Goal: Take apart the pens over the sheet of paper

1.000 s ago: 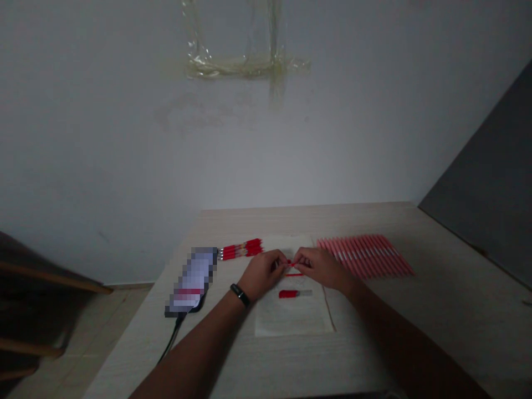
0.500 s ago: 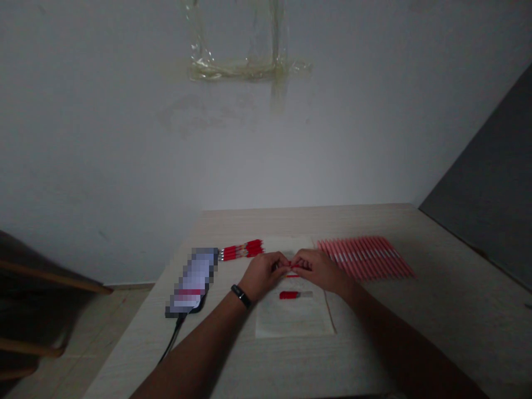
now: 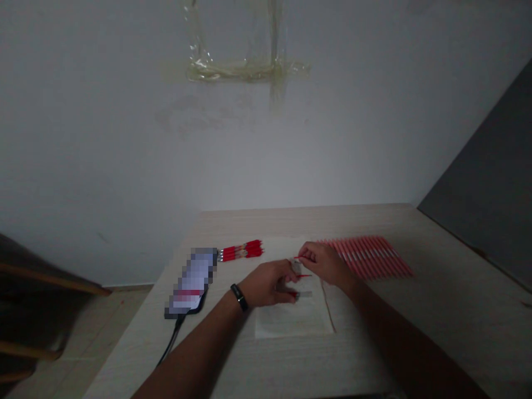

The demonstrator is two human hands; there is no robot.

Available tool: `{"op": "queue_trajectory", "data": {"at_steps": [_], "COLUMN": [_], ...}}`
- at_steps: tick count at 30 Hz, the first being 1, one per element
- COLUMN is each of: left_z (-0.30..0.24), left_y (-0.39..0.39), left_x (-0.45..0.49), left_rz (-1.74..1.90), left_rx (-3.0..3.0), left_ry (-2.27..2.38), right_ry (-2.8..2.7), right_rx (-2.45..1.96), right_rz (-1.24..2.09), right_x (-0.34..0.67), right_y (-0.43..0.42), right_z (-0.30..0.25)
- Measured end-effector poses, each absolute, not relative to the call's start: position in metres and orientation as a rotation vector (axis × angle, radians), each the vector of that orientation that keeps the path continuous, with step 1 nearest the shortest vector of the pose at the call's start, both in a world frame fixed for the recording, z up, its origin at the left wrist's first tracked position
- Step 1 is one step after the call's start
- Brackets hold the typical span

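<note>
My right hand (image 3: 323, 262) pinches a thin red stick-like piece (image 3: 297, 257) above the upper part of a pale sheet (image 3: 291, 322). Just left of it, my left hand (image 3: 268, 284) is open, thumb and fingers apart. Below those fingers lies a short red pen part with a clear end (image 3: 306, 294), its red portion mostly hidden by the hand. Another slim red piece (image 3: 305, 275) rests on the sheet between the two hands.
A row of many red pens (image 3: 366, 256) lies right of my right hand. Several red pens with metal tips (image 3: 241, 251) sit at the left, beside a blurred phone (image 3: 193, 282) with a cable (image 3: 170, 344). The wall stands behind the table.
My hands, which met at the red piece, have parted. My left hand has let go and moved down toward the pen part; my right keeps the thin piece, slightly higher.
</note>
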State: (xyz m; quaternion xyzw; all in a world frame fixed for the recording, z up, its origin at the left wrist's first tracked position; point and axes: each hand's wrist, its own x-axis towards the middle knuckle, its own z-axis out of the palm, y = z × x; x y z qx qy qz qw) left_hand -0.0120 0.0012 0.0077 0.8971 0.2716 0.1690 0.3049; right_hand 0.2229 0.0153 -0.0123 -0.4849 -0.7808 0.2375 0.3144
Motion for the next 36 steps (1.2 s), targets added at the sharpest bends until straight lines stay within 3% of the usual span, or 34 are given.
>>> {"op": "queue_trajectory", "data": {"at_steps": [12, 36], "left_z": [0.009, 0.004], "left_y": [0.000, 0.011], "left_x": [-0.009, -0.018], "left_rz": [0.356, 0.725], "left_rx": [2.427, 2.324], "left_ry": [0.681, 1.159], "right_ry": [-2.100, -1.988], "right_rx": [-1.262, -1.302], "right_rz": [0.601, 0.559], "right_x": [0.223, 0.228], "right_y": [0.015, 0.012], "right_z": [-0.011, -0.001]}}
